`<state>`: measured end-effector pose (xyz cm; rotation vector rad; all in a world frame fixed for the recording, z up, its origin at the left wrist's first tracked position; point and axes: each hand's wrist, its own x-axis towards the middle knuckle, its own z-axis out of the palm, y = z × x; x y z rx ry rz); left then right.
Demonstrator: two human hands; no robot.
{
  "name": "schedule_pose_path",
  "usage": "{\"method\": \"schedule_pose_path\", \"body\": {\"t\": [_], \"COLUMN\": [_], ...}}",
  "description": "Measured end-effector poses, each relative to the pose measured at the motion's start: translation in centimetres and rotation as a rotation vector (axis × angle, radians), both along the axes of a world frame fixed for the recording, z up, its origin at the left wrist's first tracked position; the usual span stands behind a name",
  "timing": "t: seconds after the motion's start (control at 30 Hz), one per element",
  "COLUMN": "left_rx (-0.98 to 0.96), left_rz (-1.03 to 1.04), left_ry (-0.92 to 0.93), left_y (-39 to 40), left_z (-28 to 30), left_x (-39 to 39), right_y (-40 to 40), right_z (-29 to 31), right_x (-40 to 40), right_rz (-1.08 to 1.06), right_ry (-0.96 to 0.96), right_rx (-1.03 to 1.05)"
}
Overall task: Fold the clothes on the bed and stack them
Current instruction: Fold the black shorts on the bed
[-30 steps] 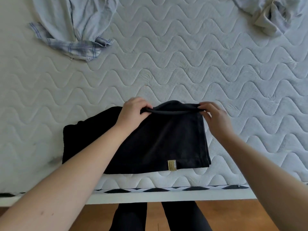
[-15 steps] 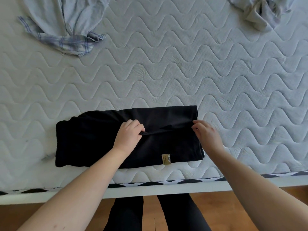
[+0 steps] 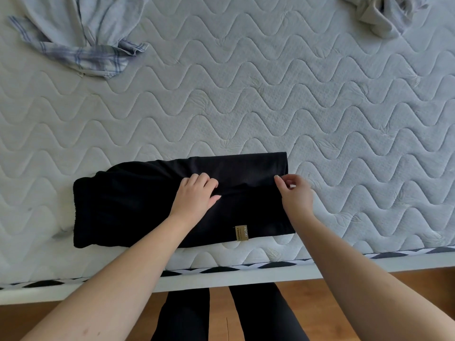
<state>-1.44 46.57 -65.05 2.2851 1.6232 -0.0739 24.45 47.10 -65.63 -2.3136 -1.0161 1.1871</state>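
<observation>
**Black garment folded at bed edge, both hands on it**

Where the wooden floor (image 3: pixel 369 286) meets the bed frame, dark-clad legs (image 3: pixel 221 316) are seen. On the mattress (image 3: pixel 246 94) near edge, the black garment (image 3: pixel 128 200) is laid folded, tan label (image 3: pixel 241 233) up. Its middle is pressed by the left hand (image 3: pixel 194 195), fingers loosely bent, nothing gripped. Its right edge is pinched by the right hand (image 3: pixel 294 193). Farther off, a plaid shirt (image 3: pixel 81 38) is left crumpled far left, a grey garment (image 3: pixel 384 16) far right.
</observation>
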Motion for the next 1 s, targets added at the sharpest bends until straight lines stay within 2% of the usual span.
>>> {"method": "schedule_pose_path", "body": {"t": [0.17,0.3,0.53,0.7,0.8,0.9,1.0], "left_rx": [-0.04,0.037,0.129,0.101,0.161,0.223,0.297], "left_rz": [0.092,0.069,-0.097,-0.164,-0.139,-0.072,0.143], "left_ry": [-0.04,-0.098,-0.258,-0.258,-0.25,-0.309,-0.269], "left_y": [0.6,0.2,-0.7,-1.0,-0.4,0.6,2.1], "left_z": [-0.4,-0.7,-0.9,-1.3,-1.4,-1.3,-1.5], "left_x": [0.4,-0.3,-1.2,-0.9,-1.1,-1.2,-1.7], "right_y": [0.4,1.0,1.5,1.5,1.1,0.8,1.3], "right_z": [-0.2,0.4,-0.2,-0.6,0.3,1.0,0.4], "right_x": [0.4,2.0,3.7,2.7,0.9,-2.5,-6.4], "right_rz": [-0.003,0.042,0.088,0.06,0.003,0.234,0.542], "right_ry": [0.019,0.055,0.068,-0.069,-0.239,-0.422,-0.386], "right_rx": [-0.003,-0.016,-0.042,-0.082,0.036,0.293,0.381]}}
